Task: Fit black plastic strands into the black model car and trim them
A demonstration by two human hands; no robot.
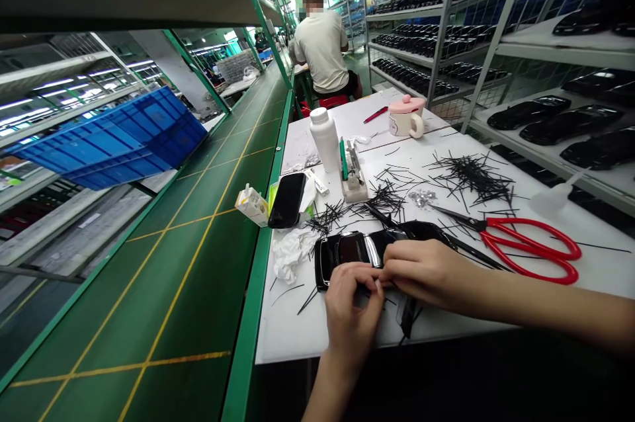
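Note:
A glossy black model car lies on the white tabletop, its doors or side parts standing out. My left hand is closed at the near side of the car, fingers bent over its edge and thumb raised. Against it, my right hand is pinched at the same side of the car; anything between its fingertips is hidden. A black part sticks out beneath my right hand. Red-handled scissors lie beyond my right wrist. Thin black strips are scattered behind the car, with a denser heap farther right.
A green conveyor belt runs along the left. On the table are a phone, crumpled tissue, a white bottle, a tool holder and a lidded mug. Racks of black car bodies stand right; a person sits ahead.

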